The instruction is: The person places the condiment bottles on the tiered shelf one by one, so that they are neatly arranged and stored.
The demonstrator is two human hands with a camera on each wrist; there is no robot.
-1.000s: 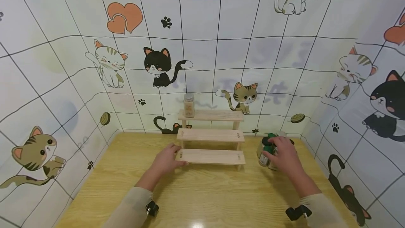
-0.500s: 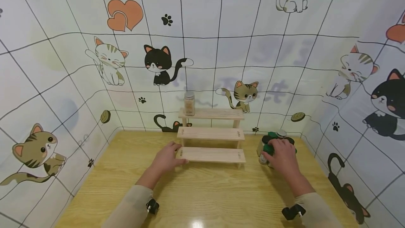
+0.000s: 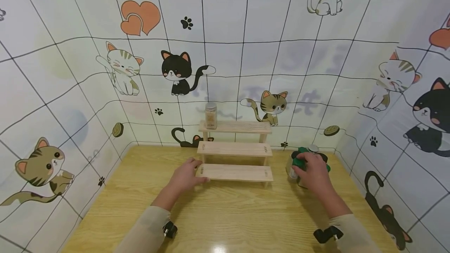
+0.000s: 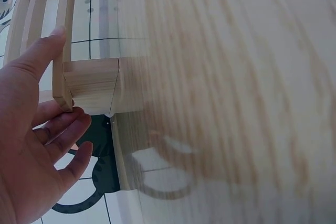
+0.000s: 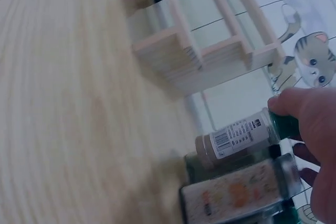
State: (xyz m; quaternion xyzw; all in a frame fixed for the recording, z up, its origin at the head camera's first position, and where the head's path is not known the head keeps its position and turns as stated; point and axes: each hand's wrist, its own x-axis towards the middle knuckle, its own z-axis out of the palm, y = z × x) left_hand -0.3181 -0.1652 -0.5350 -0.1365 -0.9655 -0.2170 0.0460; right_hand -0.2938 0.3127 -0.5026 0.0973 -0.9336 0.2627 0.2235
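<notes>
A three-tier wooden display rack [image 3: 234, 172] stands at the table's back. My left hand [image 3: 184, 175] grips the left end of its lowest board; in the left wrist view the thumb lies on the board [image 4: 62, 72] and fingertips reach its underside. On the right, my right hand [image 3: 314, 170] pinches the green cap [image 5: 285, 125] of a small glass spice jar [image 5: 239, 137] with a white barcode label. Whether that jar's base touches the table is unclear. Close beside it stands a clear-lidded jar [image 5: 236, 190] with pale, orange-flecked contents.
A glass jar [image 3: 211, 115] with a metallic lid stands on the top tier's left end. Several jars with green, black and silver lids [image 3: 313, 149] cluster around my right hand. Cat-print cloth [image 3: 225, 61] encloses the wooden table [image 3: 225, 210] at the back and sides.
My right fingers have settled onto the green cap, which now sits slightly higher in the head view. My left hand keeps its hold on the rack.
</notes>
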